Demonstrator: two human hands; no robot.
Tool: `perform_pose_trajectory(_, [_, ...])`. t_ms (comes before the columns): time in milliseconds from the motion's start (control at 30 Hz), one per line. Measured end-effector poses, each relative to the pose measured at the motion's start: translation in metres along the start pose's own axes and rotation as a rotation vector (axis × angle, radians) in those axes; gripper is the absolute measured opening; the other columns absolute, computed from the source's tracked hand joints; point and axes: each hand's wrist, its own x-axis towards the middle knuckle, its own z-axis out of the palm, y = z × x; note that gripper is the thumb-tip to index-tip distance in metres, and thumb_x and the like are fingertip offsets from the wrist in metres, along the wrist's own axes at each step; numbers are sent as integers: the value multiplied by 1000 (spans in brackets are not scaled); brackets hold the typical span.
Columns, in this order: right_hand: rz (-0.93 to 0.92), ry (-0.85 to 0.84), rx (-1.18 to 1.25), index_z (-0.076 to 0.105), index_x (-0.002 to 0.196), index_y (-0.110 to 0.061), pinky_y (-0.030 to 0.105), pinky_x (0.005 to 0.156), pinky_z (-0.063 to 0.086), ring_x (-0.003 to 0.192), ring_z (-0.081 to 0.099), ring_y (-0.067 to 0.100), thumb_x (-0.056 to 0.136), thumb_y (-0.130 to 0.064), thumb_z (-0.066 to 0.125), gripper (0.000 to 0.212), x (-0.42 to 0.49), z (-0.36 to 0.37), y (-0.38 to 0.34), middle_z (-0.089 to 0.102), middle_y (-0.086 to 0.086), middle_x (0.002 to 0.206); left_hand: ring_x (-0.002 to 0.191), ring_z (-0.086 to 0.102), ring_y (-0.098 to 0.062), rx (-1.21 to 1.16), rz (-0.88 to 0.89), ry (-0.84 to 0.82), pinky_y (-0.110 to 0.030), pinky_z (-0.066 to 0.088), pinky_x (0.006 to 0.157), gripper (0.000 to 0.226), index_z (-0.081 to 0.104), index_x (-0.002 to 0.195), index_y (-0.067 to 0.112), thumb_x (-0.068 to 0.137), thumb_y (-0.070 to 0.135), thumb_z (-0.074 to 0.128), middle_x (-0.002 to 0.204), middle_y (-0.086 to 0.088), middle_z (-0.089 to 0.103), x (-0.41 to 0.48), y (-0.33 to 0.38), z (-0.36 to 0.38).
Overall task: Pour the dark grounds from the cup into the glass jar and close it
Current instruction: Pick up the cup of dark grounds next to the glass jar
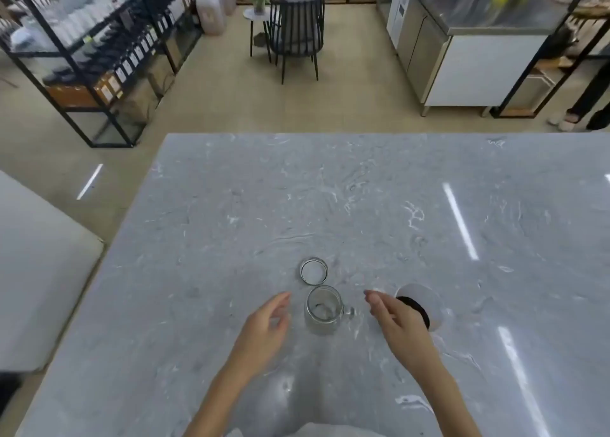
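A small clear glass jar [322, 309] stands upright and uncapped on the grey marble table [330, 205], with no grounds visible inside. Its round metal lid [314, 271] lies flat just behind it. To the right stands a white cup [425, 299] with dark grounds [416, 308] inside. My left hand [269, 324] hovers just left of the jar, fingers apart, holding nothing. My right hand [394, 319] hovers between jar and cup, fingers loosely spread, and hides part of the cup's rim. Neither hand touches anything.
Beyond the table's far edge is beige floor with a dark chair [296, 28] and a small round side table [255, 17]. Black metal shelving [99, 40] stands at the left, a steel counter [462, 40] at the right. A white surface [39, 271] lies left of the table.
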Motion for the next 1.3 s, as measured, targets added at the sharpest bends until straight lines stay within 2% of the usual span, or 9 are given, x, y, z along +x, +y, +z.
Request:
perform_pose_trajectory(167, [122,-108,170,63,106,-60,33,102,48,112,58,-11,98,-52,44,22,-11,38,-1,65,-36,107,142,38,-12,-33,-75,-139,-44,37,115,68,34,153,21,94,0,60,155,5,40,-5,-8,27])
perform_pose_trajectory(233, [108,-140,214,60,98,-72,30,98,47,109,55,-21,102,-45,41,33,-14,44,-5,62,-45,107,141,40,-10,-71,-82,-158,-46,39,114,69,35,152,23,92,0,60,154,4,43,-6,-8,33])
perform_pose_trajectory(467, [100,-149,202,53,100,-80,30,102,47,112,59,-10,94,-69,39,19,-19,49,3,60,-46,112,138,40,7,-127,-50,-262,-31,39,114,83,24,154,37,83,6,55,151,19,42,-5,-11,43])
perform_pose_trajectory(600, [155,-107,162,57,130,-55,25,113,31,131,45,-6,87,-79,36,54,0,37,10,56,-32,135,148,27,-8,-343,-241,-155,-22,40,106,79,19,159,23,92,-7,48,163,6,25,14,2,38])
perform_pose_trajectory(700, [229,-213,355,25,156,-35,31,124,14,149,19,1,98,-66,27,66,16,43,4,22,-21,160,141,32,1,-323,-313,-83,-28,35,112,89,25,156,27,72,10,51,161,4,29,15,6,42])
perform_pose_trajectory(833, [306,-322,498,17,157,-38,41,125,17,149,17,1,95,-70,22,70,6,62,2,17,-23,161,119,48,20,-300,-185,-331,-14,48,89,100,15,156,38,72,4,58,156,13,38,-1,-8,60])
perform_pose_trajectory(933, [301,-216,404,32,153,-35,36,124,20,143,35,4,89,-78,30,77,-12,67,16,32,-19,157,142,32,6,-291,-158,-365,-27,38,112,116,-5,159,35,83,14,79,160,17,27,1,-17,61])
perform_pose_trajectory(1033, [265,-146,363,22,157,-33,33,125,14,147,22,0,88,-74,33,80,-10,64,19,20,-20,161,147,17,0,-246,-149,-360,-28,20,119,121,1,159,36,75,32,88,160,20,17,11,-20,59])
perform_pose_trajectory(1300, [257,-202,435,13,159,-29,39,127,9,150,10,-1,104,-55,23,62,4,77,18,12,-16,165,136,40,7,-93,23,-233,-20,33,113,98,32,149,34,72,16,90,149,13,44,30,-28,71])
